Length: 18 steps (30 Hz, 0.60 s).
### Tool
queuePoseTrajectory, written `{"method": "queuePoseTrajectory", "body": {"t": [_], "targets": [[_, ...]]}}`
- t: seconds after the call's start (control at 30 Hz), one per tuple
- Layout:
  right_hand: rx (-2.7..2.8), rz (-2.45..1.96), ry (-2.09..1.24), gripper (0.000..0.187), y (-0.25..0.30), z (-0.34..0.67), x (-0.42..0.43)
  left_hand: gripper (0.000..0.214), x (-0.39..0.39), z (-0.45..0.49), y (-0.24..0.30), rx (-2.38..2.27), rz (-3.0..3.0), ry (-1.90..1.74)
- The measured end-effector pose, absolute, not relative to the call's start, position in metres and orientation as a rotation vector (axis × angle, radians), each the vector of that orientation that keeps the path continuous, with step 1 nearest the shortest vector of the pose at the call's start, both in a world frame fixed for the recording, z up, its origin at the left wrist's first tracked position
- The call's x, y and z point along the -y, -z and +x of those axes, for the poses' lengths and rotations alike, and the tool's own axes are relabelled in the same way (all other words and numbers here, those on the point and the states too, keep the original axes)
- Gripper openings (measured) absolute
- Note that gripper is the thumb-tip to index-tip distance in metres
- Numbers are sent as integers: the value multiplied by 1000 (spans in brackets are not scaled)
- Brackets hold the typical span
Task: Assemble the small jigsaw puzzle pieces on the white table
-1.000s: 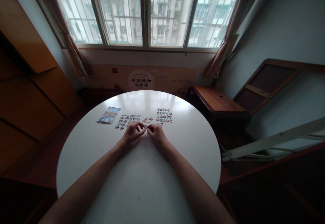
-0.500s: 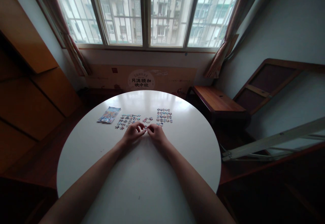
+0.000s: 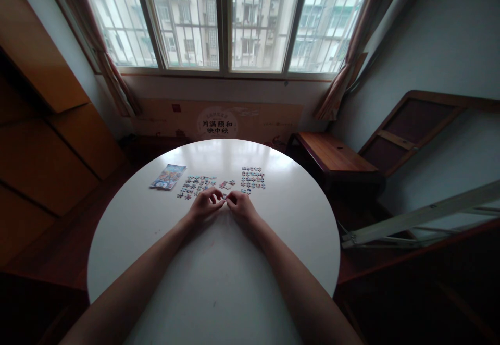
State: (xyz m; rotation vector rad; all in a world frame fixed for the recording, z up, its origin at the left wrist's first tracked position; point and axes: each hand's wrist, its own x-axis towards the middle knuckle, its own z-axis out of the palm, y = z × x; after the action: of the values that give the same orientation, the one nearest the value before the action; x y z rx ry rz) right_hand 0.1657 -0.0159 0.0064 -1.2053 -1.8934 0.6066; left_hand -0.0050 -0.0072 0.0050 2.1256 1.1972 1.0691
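Both hands meet over the middle of a round white table [image 3: 211, 261]. My left hand [image 3: 205, 202] and my right hand [image 3: 240, 204] pinch a small jigsaw puzzle piece [image 3: 224, 196] between their fingertips; the fingers partly cover it. Just beyond them lies a small joined cluster of puzzle pieces [image 3: 227, 184]. Rows of loose puzzle pieces [image 3: 191, 184] spread out beyond my left hand. Another block of puzzle pieces [image 3: 253, 178] is laid in rows beyond my right hand, with a few nearer ones partly hidden by it.
A colourful picture sheet or packet [image 3: 169, 177] lies at the table's left. Behind the table, a long printed box [image 3: 250, 121] leans under the window. A wooden bench [image 3: 336, 152] stands at the right, and orange-brown cabinets [image 3: 50, 162] line the left.
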Motion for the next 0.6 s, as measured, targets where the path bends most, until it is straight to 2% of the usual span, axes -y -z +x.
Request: {"method": "queuePoseTrajectory", "body": {"t": [0.6], "targets": [[1811, -1215, -659, 14, -10, 165, 17, 13, 6, -5, -3, -1212, 2121, -1083]]}}
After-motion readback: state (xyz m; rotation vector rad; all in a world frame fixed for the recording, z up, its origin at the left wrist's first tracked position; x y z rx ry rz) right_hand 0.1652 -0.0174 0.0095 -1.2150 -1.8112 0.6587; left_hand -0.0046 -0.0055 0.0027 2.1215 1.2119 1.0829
